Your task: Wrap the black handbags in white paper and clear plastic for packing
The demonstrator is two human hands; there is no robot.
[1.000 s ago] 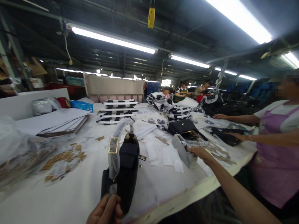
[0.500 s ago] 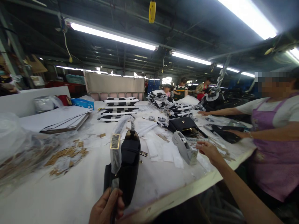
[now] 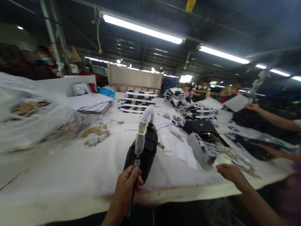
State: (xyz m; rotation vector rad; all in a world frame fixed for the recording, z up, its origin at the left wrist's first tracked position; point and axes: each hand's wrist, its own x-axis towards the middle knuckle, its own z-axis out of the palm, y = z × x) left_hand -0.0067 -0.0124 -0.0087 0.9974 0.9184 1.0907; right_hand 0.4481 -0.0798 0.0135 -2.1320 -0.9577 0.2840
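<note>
My left hand (image 3: 130, 179) pinches the strap of a black handbag (image 3: 148, 142) near the table's front edge. Clear wrap covers the upper strap around a gold buckle (image 3: 142, 128). To the right, my right hand (image 3: 229, 172) is closed on a pale, translucent piece (image 3: 223, 159), just beside a grey tape dispenser (image 3: 198, 150). Behind the dispenser lies another black bag (image 3: 202, 127) with a small gold emblem.
Wrapped straps (image 3: 137, 102) are stacked at the back of the white table (image 3: 94, 169). Brown and white scraps (image 3: 96, 135) and plastic sheeting (image 3: 30, 113) lie left. At the right, a co-worker's arm (image 3: 275, 116) holds a white sheet (image 3: 237, 103).
The view has swung left, shifting things rightward. My right hand has come away from the dispenser with a pale piece in its fingers. The co-worker has lifted a white sheet.
</note>
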